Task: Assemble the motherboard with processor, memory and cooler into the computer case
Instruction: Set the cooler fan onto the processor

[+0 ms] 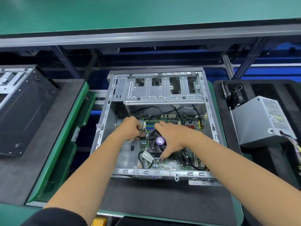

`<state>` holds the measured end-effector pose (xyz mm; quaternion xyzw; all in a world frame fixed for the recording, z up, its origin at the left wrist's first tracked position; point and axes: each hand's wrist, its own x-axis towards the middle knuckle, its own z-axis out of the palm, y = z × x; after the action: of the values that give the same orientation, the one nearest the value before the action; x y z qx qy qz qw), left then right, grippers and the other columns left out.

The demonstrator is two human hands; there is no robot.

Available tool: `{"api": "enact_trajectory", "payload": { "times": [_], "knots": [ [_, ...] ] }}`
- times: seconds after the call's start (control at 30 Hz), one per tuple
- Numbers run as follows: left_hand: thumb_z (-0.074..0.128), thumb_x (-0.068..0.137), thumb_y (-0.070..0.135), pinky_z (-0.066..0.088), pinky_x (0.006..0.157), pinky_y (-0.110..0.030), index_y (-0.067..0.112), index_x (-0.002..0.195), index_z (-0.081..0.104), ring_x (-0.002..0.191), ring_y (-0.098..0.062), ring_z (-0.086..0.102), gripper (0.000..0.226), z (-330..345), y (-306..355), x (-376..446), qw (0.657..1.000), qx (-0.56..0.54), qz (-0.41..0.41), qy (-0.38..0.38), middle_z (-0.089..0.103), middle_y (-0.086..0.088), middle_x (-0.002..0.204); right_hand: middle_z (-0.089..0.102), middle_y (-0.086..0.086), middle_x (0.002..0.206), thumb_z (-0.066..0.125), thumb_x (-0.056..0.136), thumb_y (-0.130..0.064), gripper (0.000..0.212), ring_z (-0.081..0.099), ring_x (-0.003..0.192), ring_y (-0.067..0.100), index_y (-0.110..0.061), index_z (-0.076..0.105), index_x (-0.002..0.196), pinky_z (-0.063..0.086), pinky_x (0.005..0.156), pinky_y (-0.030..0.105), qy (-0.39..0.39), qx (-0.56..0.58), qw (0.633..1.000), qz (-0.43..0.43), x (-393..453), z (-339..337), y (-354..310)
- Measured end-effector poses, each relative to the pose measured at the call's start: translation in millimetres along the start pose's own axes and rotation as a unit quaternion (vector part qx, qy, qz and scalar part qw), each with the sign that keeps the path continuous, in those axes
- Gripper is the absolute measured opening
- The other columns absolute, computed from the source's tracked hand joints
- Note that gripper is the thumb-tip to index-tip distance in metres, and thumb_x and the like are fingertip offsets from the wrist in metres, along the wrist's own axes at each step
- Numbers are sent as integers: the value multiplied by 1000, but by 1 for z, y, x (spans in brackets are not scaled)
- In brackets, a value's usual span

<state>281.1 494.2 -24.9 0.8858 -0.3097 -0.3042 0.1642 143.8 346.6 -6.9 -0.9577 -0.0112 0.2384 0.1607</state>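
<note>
I see the open computer case (156, 98) on a dark foam mat (162, 198) over a green bench (146, 12), motherboard (171, 163) inside. My left hand (130, 128) pinches a cable bundle (143, 130); my right hand (172, 137) spreads loosely over the cooler (155, 144). A power supply (259, 121) sits right, a black case (24, 111) left.
</note>
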Motion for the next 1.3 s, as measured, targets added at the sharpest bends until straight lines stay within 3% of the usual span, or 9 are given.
{"api": "enact_trajectory", "payload": {
  "times": [0.17,0.37,0.53,0.6,0.7,0.83,1.0,1.2,1.3],
  "knots": [
    [81,67,9,34,55,-25,0,74,67,57,-18,40,18,-2,-1,-2,998,62,20,-6,50,-5,58,37,4,129,81,59,-60,100,45,115,23,-18,26,132,37,75,32,1,3,1000,0,0,1,0],
    [78,70,13,34,54,-25,-2,78,64,57,-17,40,22,3,-2,0,996,90,22,-3,53,-10,67,37,4,129,81,59,-59,99,45,115,24,-18,26,131,37,74,33,3,3,1000,0,1,1,0],
    [77,71,14,23,42,-22,14,59,51,50,-15,36,28,5,0,-1,992,114,48,-5,45,0,55,31,6,142,81,60,-59,107,43,124,26,-17,22,139,40,83,35,-1,0,1000,4,0,0,-1],
    [76,72,13,23,42,-21,16,62,53,49,-10,35,25,5,1,-2,992,115,49,-2,44,3,55,31,6,143,81,61,-59,108,43,125,27,-17,21,140,41,85,35,-2,-3,1000,4,-1,0,-1],
    [74,73,12,26,43,-23,14,63,54,52,-14,38,23,5,1,-2,992,112,51,0,45,1,57,27,7,147,81,61,-59,110,41,128,27,-17,19,142,42,89,36,-5,-2,1000,5,-2,-1,-1],
    [74,72,13,25,44,-25,12,59,50,52,-12,34,27,5,-1,-1,993,105,52,10,44,-4,59,28,7,146,81,62,-59,109,40,128,28,-17,19,142,39,84,34,-3,0,1000,4,-1,-1,-1],
    [72,74,11,28,46,-24,1,76,61,53,-15,36,15,6,0,0,992,108,55,16,45,-4,60,30,7,143,81,62,-58,106,42,125,27,-17,21,139,35,79,32,0,2,1000,3,-1,0,0],
    [67,77,9,24,41,-23,9,63,52,46,-14,33,21,9,1,-2,988,146,52,3,41,0,55,29,6,145,81,61,-59,105,43,125,27,-18,22,138,39,80,34,-4,-2,1000,4,0,0,-1],
    [67,78,10,23,42,-24,15,54,42,45,-13,32,36,9,2,-2,987,153,54,4,39,1,55,29,7,145,81,61,-59,105,43,124,27,-18,22,138,38,79,33,-4,-3,1000,4,-1,-2,-1]
  ]
}}
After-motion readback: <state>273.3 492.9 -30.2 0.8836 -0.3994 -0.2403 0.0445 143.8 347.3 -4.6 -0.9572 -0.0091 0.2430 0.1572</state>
